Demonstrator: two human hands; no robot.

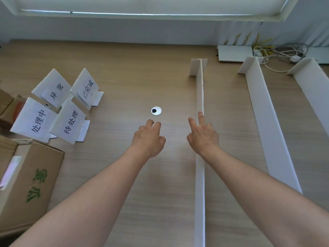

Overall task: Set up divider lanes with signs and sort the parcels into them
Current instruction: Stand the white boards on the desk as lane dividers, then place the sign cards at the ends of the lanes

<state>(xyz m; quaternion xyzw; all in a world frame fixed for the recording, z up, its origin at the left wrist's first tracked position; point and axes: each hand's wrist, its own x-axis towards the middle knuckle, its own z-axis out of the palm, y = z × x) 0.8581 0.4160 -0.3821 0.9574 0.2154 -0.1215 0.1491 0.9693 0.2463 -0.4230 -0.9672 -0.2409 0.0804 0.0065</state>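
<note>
1. Showing in the head view: a wooden desk (pixel 124 72), seen from above, with both bare forearms reaching forward over it.
2. Left hand (pixel 148 138): hovering above the desk surface, fingers loosely curled, holding nothing; a round metal cable grommet (pixel 156 110) lies just beyond its fingertips.
3. Right hand (pixel 203 135): fingers spread, index and middle extended, holding nothing; the fingertips sit at the top edge of the nearest divider, though actual contact cannot be told.
4. Nearest divider (pixel 199 184): white foam board, standing upright on edge, running from the near desk edge toward the wall, with a short crosspiece foot at its far end.
5. Second divider (pixel 267 122): same make, upright, well to the right of the first, forming a lane between them.
6. Third divider (pixel 315 90): upright, at the right margin, partly cut off.
7. Four signs (pixel 58 104): white stand-up cards with black Chinese lettering, clustered on the desk's left side, well apart from the dividers.
8. Cardboard parcel (pixel 30 179): brown, green print, at the near left corner; more boxes partly visible behind it.
9. Cables (pixel 277 52): tangled at the far right by the wall.
</note>
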